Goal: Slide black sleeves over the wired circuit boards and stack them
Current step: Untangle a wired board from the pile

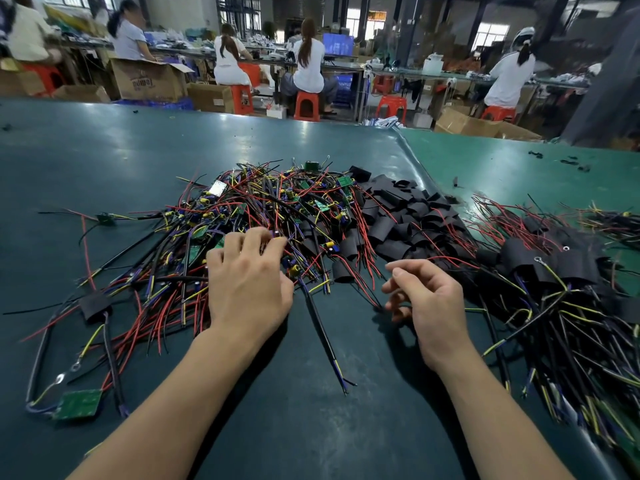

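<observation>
A tangled heap of wired circuit boards (277, 209), small green boards with red, black, yellow and purple leads, lies mid-table. Beside it on the right sits a pile of loose black sleeves (405, 216). Further right is a stack of boards with sleeves on them (554, 268), wires trailing toward me. My left hand (247, 282) rests on the near edge of the heap, fingers curled down into the wires; what they hold is hidden. My right hand (426, 296) hovers just above the table near the sleeves, fingers loosely curled and holding nothing.
The dark green table mat (104, 161) meets a lighter green mat (519, 168) at the right. A bare green board with leads (78, 403) lies at the near left, a single sleeved board (95, 304) above it. Several people sit on red stools at benches behind.
</observation>
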### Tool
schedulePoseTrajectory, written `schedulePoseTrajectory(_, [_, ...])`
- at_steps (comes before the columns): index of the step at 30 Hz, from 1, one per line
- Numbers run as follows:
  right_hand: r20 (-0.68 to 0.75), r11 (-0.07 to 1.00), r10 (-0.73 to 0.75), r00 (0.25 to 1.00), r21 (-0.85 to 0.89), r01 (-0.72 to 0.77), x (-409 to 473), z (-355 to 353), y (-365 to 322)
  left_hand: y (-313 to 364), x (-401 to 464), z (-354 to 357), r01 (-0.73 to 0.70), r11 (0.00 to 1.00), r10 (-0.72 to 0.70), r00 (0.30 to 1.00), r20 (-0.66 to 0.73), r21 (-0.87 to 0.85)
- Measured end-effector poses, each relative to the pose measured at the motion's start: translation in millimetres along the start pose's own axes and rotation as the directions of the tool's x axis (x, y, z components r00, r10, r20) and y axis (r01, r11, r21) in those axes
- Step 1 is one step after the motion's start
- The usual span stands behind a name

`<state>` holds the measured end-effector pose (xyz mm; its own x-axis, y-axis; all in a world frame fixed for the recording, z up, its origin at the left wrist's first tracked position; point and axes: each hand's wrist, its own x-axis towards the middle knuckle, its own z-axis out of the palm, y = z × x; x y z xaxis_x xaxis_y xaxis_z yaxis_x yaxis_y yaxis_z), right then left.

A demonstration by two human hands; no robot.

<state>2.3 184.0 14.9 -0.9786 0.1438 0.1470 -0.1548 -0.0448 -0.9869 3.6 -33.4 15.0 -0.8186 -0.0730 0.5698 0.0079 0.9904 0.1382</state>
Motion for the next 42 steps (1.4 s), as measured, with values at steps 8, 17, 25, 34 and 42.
schedulePoseTrajectory(8, [0.045,0.999,-0.003,0.999,-0.037,0.005,0,0,3,4,2,4,-0.137,0.989,0.133,0.987,0.096,0.046])
schedulePoseTrajectory(17, [0.11,1.0,-0.017,0.994,-0.018,0.019,2,3,4,2,9,-6,-0.288,0.899,0.168,0.922,-0.348,-0.331])
schedulePoseTrajectory(25, [0.207,0.983,-0.094,0.974,-0.133,0.123,0,4,11,10,5,-14,-0.423,0.812,0.221,0.86,-0.46,-0.401])
schedulePoseTrajectory(34, [0.265,0.966,-0.248,0.932,0.135,0.219,-13,20,3,41,-10,-18,-0.586,0.631,0.376,0.804,-0.461,-0.508])
schedulePoseTrajectory(42, [0.101,0.956,-0.228,0.968,0.211,0.203,-6,11,-4,39,-9,-7,-0.434,0.72,0.408,0.896,-0.175,-0.542])
